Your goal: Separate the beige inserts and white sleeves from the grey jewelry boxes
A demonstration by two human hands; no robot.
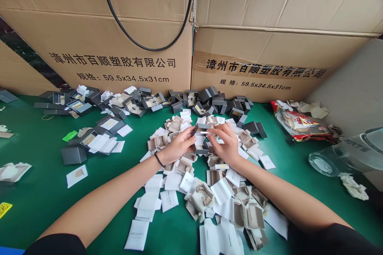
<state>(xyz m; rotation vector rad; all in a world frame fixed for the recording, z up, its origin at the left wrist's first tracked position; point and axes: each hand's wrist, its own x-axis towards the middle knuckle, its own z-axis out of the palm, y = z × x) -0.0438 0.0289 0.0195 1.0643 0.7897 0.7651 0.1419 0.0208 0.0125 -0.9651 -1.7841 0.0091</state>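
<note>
My left hand point(177, 145) and my right hand point(225, 143) meet over the middle of a green table point(42, 199). Between them they hold a small open dark grey box point(200, 139) with a white card or insert at its top. The fingers of both hands are curled round it. Under the hands lies a heap of white cards and beige inserts point(209, 195). Several more small grey boxes point(206, 101) are piled behind, against the cartons.
Two large cardboard cartons point(125, 55) with printed text stand along the back. More grey boxes point(89, 107) lie at the left. A red snack bag point(296, 121) and a clear glass jar point(344, 155) lie on the right. A black cable point(143, 44) hangs over the cartons.
</note>
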